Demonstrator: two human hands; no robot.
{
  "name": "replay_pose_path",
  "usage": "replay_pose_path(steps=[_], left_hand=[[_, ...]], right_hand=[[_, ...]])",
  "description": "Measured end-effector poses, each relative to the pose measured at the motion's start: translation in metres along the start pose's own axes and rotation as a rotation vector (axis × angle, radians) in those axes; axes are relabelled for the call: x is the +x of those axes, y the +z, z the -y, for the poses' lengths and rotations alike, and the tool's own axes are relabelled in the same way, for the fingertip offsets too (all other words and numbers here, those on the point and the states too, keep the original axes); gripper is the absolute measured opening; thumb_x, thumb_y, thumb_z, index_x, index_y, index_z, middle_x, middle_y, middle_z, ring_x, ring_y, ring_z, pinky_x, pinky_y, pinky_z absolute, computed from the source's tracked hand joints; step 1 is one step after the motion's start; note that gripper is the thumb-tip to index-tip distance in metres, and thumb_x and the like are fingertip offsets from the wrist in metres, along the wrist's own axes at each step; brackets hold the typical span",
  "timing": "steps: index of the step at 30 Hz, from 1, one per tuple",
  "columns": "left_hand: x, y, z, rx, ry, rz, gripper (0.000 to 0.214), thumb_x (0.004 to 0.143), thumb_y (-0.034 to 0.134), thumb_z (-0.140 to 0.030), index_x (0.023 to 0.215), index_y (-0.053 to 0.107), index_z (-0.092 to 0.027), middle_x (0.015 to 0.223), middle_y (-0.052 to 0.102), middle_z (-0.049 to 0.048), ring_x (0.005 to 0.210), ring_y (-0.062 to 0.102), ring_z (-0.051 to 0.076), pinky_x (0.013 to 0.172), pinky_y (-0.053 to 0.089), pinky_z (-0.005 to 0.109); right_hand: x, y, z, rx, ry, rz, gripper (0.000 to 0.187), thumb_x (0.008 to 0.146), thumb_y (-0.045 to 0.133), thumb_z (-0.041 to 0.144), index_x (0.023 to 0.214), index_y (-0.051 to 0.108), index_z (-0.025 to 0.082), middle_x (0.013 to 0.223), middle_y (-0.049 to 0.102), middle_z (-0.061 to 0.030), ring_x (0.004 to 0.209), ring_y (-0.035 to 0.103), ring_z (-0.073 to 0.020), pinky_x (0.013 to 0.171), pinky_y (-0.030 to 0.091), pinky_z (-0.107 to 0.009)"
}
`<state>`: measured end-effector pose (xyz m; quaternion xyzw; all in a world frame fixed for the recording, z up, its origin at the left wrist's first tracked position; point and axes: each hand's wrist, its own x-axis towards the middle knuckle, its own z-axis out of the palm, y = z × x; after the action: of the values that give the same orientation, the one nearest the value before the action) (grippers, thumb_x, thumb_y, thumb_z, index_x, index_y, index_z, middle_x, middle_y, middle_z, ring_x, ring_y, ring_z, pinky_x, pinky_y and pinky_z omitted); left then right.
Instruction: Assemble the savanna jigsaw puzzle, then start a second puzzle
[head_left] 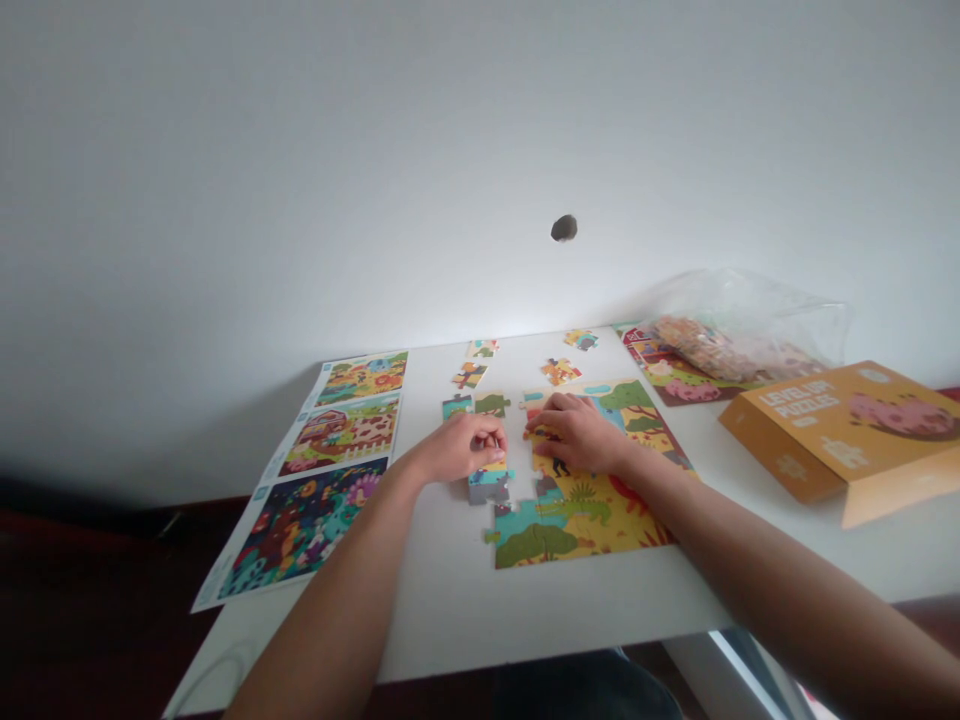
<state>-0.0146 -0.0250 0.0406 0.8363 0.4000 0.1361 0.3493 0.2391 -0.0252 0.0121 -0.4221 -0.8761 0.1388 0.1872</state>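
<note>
My left hand (459, 448) is closed in a pinch at the upper edge of a blue, yellow and grey puzzle piece (489, 484), whose top is partly hidden by the fingers. Just beyond that hand lie a green puzzle piece (491, 404) and a teal one (456, 406). Over the left part of a partly joined jigsaw puzzle (600, 535) rests my right hand (576, 432), palm down with the fingers bent and apart, touching its surface. A crocodile, trees and yellow ground show on the puzzle. A gap of bare table separates the puzzle's upper left edge from the pieces by my left hand.
Several loose puzzle pieces (561, 371) lie towards the wall. At the left is a printed picture sheet (341, 435). An orange puzzle box (847, 425) stands at the right, beside a clear bag of pieces (720, 345) lying on another picture sheet (660, 380).
</note>
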Motion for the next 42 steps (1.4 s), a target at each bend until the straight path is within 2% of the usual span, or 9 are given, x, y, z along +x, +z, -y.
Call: replay_pose_path(steps=[11,19,23,27,29,32,36,39,42], left_hand=[[-0.005,-0.008,0.000,-0.057,-0.043,0.051,0.013,0.078,0.063,-0.029,0.078,0.065,-0.015,0.067,0.063,0.0009,0.060,0.053,0.011,0.055,0.040,0.020],[-0.004,-0.004,-0.001,0.009,-0.039,-0.009,0.011,0.078,0.062,-0.025,0.079,0.068,-0.016,0.065,0.062,-0.0001,0.057,0.050,0.010,0.054,0.039,0.020],[-0.002,-0.004,0.001,0.114,-0.031,-0.067,0.017,0.084,0.058,-0.028,0.078,0.070,-0.017,0.069,0.066,0.0009,0.060,0.054,0.011,0.059,0.042,0.023],[0.002,-0.005,0.013,0.336,-0.038,-0.339,0.022,0.088,0.054,-0.029,0.082,0.072,-0.019,0.083,0.068,0.0046,0.080,0.061,0.018,0.077,0.047,0.029],[0.002,-0.005,0.021,0.476,-0.165,-0.451,0.019,0.084,0.060,-0.032,0.093,0.074,-0.022,0.098,0.067,0.0070,0.096,0.060,0.024,0.086,0.047,0.034],[0.002,-0.004,0.032,0.575,-0.373,-0.471,0.032,0.081,0.065,-0.039,0.111,0.071,-0.027,0.115,0.061,0.0078,0.107,0.057,0.029,0.090,0.047,0.039],[0.004,-0.003,0.041,0.590,-0.475,-0.515,0.033,0.087,0.058,-0.038,0.116,0.070,-0.028,0.122,0.061,0.0090,0.112,0.054,0.032,0.093,0.044,0.045],[0.004,-0.003,0.039,0.570,-0.422,-0.554,0.033,0.087,0.059,-0.037,0.117,0.071,-0.028,0.132,0.058,0.0084,0.117,0.050,0.033,0.098,0.041,0.049],[0.004,-0.002,0.030,0.516,-0.225,-0.411,0.041,0.082,0.067,-0.046,0.121,0.069,-0.034,0.145,0.051,0.0039,0.132,0.039,0.036,0.106,0.033,0.054]], right_hand=[[0.001,-0.002,-0.002,-0.010,0.021,0.008,0.033,0.085,0.072,0.037,0.117,0.069,0.030,0.108,0.058,-0.0063,0.105,0.056,-0.0237,0.097,0.035,-0.042],[0.001,-0.001,-0.002,-0.026,0.016,0.003,0.032,0.085,0.072,0.037,0.116,0.069,0.030,0.110,0.058,-0.0063,0.106,0.056,-0.0238,0.097,0.036,-0.041],[0.001,-0.003,-0.001,-0.022,0.021,0.006,0.031,0.085,0.071,0.037,0.115,0.069,0.030,0.109,0.058,-0.0063,0.106,0.056,-0.0237,0.097,0.036,-0.041],[0.001,-0.003,-0.001,-0.017,0.020,0.006,0.031,0.085,0.071,0.037,0.115,0.069,0.030,0.108,0.058,-0.0063,0.105,0.056,-0.0236,0.097,0.036,-0.041],[0.001,-0.004,-0.001,-0.014,0.021,0.008,0.031,0.085,0.071,0.037,0.115,0.069,0.030,0.109,0.058,-0.0065,0.105,0.056,-0.0237,0.096,0.036,-0.041],[0.001,-0.004,0.000,-0.011,0.028,0.012,0.030,0.086,0.070,0.037,0.115,0.069,0.030,0.109,0.058,-0.0065,0.106,0.056,-0.0243,0.096,0.036,-0.042],[0.001,-0.004,-0.001,-0.012,0.029,0.008,0.032,0.086,0.070,0.038,0.117,0.068,0.029,0.110,0.058,-0.0067,0.106,0.056,-0.0245,0.097,0.037,-0.042],[0.001,-0.002,-0.003,-0.003,0.023,-0.001,0.032,0.085,0.070,0.040,0.116,0.069,0.028,0.109,0.059,-0.0072,0.105,0.056,-0.0238,0.097,0.039,-0.041],[0.003,-0.002,-0.007,-0.016,0.080,-0.063,0.029,0.087,0.068,0.038,0.114,0.070,0.027,0.111,0.060,-0.0084,0.108,0.055,-0.0247,0.097,0.041,-0.040]])
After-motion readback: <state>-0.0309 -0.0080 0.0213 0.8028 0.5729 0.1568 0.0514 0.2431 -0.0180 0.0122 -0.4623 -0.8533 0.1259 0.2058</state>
